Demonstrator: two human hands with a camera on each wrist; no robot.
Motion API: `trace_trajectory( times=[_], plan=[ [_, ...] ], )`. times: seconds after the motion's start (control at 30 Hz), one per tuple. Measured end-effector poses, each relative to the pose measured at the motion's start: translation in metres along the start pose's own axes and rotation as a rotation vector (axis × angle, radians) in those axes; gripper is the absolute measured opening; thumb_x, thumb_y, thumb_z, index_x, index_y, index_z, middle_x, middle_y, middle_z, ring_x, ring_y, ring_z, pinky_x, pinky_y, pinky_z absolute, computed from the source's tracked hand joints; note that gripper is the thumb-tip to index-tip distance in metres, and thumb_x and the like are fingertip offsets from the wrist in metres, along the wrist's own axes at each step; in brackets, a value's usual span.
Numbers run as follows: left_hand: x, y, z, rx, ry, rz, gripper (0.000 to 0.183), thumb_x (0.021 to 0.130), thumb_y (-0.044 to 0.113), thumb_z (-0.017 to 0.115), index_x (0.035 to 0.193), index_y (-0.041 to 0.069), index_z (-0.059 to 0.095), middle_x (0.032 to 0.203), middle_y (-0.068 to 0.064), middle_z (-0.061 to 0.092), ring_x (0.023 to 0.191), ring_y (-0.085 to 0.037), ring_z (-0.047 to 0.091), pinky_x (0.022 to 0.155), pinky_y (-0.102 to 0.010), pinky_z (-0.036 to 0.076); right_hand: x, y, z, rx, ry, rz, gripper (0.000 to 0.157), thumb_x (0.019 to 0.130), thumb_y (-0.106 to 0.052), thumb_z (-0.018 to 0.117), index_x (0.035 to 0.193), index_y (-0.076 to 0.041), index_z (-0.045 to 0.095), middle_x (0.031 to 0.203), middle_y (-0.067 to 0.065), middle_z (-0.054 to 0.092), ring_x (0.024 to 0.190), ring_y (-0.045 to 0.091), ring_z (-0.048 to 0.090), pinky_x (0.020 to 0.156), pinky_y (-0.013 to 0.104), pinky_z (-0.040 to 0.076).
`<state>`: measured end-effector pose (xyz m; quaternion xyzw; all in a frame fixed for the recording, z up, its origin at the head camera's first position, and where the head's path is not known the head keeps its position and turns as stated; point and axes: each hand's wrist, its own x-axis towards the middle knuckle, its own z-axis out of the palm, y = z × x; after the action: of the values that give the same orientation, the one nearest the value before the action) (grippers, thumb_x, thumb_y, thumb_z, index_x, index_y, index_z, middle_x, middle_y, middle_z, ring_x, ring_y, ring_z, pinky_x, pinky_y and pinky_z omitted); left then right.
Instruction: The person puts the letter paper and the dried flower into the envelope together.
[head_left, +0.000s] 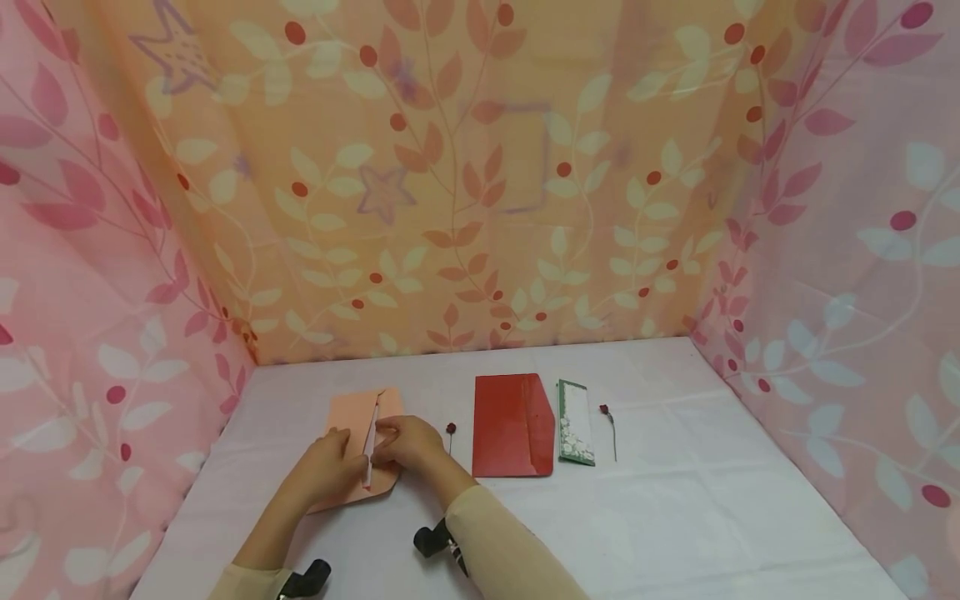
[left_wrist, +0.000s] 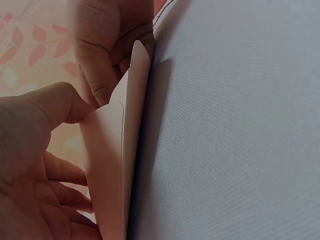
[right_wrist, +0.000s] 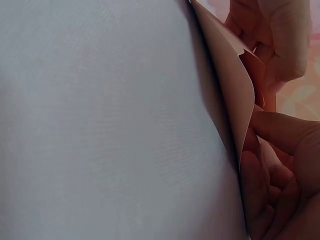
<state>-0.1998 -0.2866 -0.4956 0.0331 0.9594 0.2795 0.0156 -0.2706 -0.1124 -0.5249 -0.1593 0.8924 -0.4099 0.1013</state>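
Observation:
A peach envelope (head_left: 351, 410) lies on the table at the left, its flap turned to the right. A narrow white card (head_left: 370, 475) with reddish ends shows at its opening. My left hand (head_left: 330, 467) holds the envelope by the pocket, thumb near the opening. In the left wrist view its thumb (left_wrist: 70, 102) touches the pocket edge. My right hand (head_left: 411, 442) is at the flap side, with fingers and thumb bent at the card's right edge. In the right wrist view the flap (right_wrist: 232, 90) hides most of what these fingers touch.
To the right lie a red envelope (head_left: 504, 425), a green-edged white card with flowers (head_left: 576, 423) and a small dried red flower (head_left: 604, 409). Another red flower (head_left: 451, 428) lies beside my right hand. Patterned curtains (head_left: 450, 208) enclose the white table (head_left: 675, 500).

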Motion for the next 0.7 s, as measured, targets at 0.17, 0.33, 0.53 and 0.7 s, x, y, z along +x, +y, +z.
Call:
trace_trajectory(
  times=[0.17,0.33,0.53,0.7],
  plan=[
    [0.001,-0.002,0.001,0.003,0.007,0.019,0.072,0.092,0.029,0.066,0.142,-0.018,0.046,0.144,-0.045,0.042,0.137,-0.06,0.039,0.11,-0.068,0.036,0.0,-0.005,0.003,-0.106,0.035,0.024,0.06,0.069,-0.037,0.09,0.127,-0.037,0.073,0.087,-0.016,0.073,0.087,0.006,0.06,0.078,0.027,0.046],
    [0.003,-0.005,0.002,-0.016,0.007,0.014,0.068,0.087,0.028,0.068,0.138,-0.014,0.053,0.143,-0.043,0.046,0.138,-0.058,0.04,0.11,-0.068,0.036,0.0,-0.008,0.005,-0.151,0.059,0.039,0.061,0.067,-0.041,0.092,0.125,-0.04,0.074,0.121,-0.015,0.073,0.103,0.01,0.065,0.08,0.028,0.047],
    [0.004,-0.01,0.002,-0.042,0.0,0.009,0.061,0.088,0.03,0.07,0.133,-0.01,0.058,0.145,-0.042,0.045,0.139,-0.056,0.041,0.111,-0.067,0.036,0.004,-0.009,0.012,-0.229,0.103,0.053,0.061,0.065,-0.048,0.092,0.122,-0.043,0.074,0.119,-0.017,0.073,0.106,0.011,0.067,0.078,0.027,0.047],
    [0.003,-0.009,0.0,-0.029,-0.001,0.026,0.073,0.095,0.033,0.067,0.143,-0.017,0.046,0.145,-0.043,0.044,0.139,-0.056,0.041,0.112,-0.066,0.036,0.0,-0.013,0.009,-0.245,0.113,0.062,0.058,0.067,-0.049,0.09,0.123,-0.041,0.075,0.112,-0.017,0.075,0.102,0.01,0.068,0.077,0.026,0.048]
  ],
)
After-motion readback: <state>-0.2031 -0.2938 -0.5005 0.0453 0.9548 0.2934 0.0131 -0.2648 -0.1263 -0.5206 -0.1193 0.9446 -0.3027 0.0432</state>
